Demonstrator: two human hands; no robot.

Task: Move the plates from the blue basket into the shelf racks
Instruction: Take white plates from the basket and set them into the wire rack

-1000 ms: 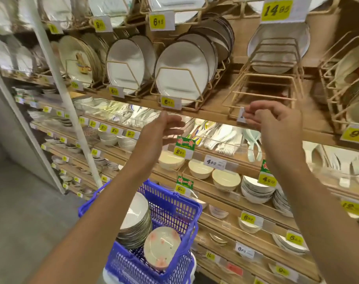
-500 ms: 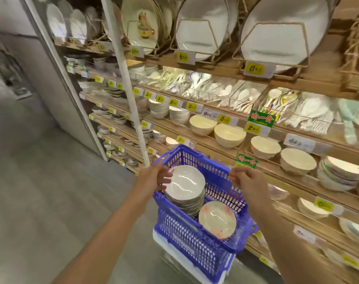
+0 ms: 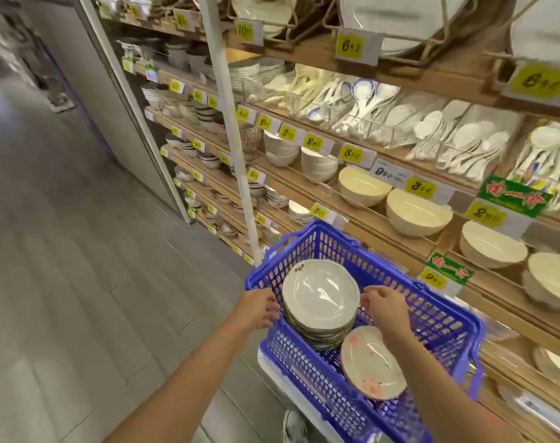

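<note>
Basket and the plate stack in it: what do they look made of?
Blue basket: looks like moulded plastic, uniform saturated blue, lattice-holed walls, slight sheen. Plate stack: likely glazed ceramic, glossy off-white top face with sharp light glare and dark speckled rims; melamine cannot be ruled out. The single plate beside it looks similar, glossy with pinkish blotches.

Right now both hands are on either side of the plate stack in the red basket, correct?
Not quite: the basket is blue, not red. The head view shows the left hand and right hand on either side of the plate stack inside it.
</note>
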